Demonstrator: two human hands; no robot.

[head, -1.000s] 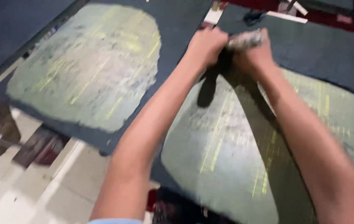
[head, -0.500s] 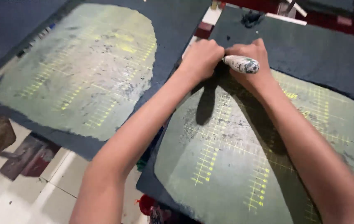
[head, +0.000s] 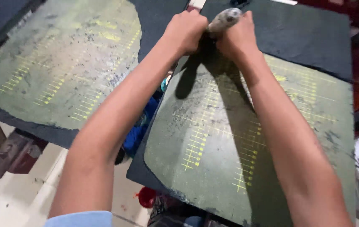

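Observation:
Both my hands reach forward and grip one grey, paint-flecked handle (head: 225,19) of a tool. My left hand (head: 185,31) wraps its near end. My right hand (head: 239,38) closes around it from the right. The handle rests at the far end of a dark slab (head: 213,147) covered with a green patch and yellow ruled markings. The tool's working end is hidden under my hands.
A second dark slab (head: 53,71) with the same green patch and yellow marks lies to the left. Another dark slab (head: 314,38) sits beyond the right one. Below are a pale tiled floor (head: 15,197), brown wooden pieces (head: 7,153), blue cloth (head: 139,132) and a red object (head: 148,196).
The view has shifted and my arms now stretch further up the slab. Both hands stay on the handle, which sits higher in view.

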